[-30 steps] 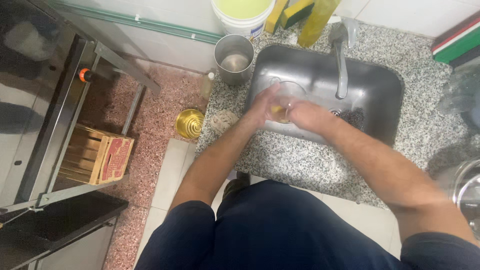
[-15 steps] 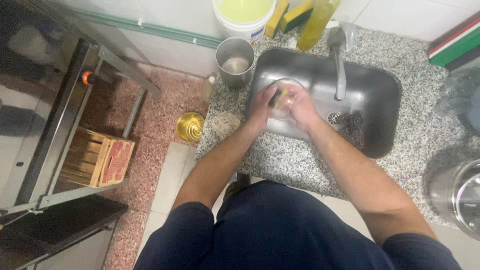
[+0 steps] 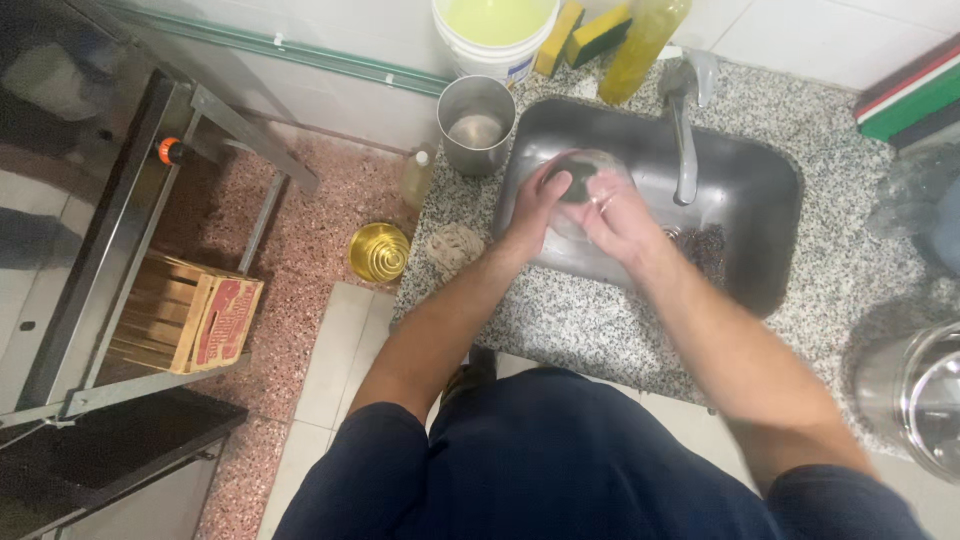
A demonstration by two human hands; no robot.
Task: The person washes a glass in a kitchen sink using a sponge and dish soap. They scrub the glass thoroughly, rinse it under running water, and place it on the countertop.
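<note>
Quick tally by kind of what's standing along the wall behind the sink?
White bucket of yellow-green liquid: 1
Steel cup: 1
Yellow-and-green sponges: 2
Yellow bottle: 1
Total: 5

A speckled grey granite worktop [image 3: 600,330] fills the right of the frame, with a steel sink [image 3: 760,200] set into it. On it, upper centre, stand a steel cup [image 3: 476,125], a white bucket [image 3: 490,50], a yellow bottle [image 3: 640,50]; a tangled scrubbing pad [image 3: 452,246] lies at its left edge.

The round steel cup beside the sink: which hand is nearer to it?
Left. The left hand is just right of the steel cup, below it; the right hand is farther right.
</note>
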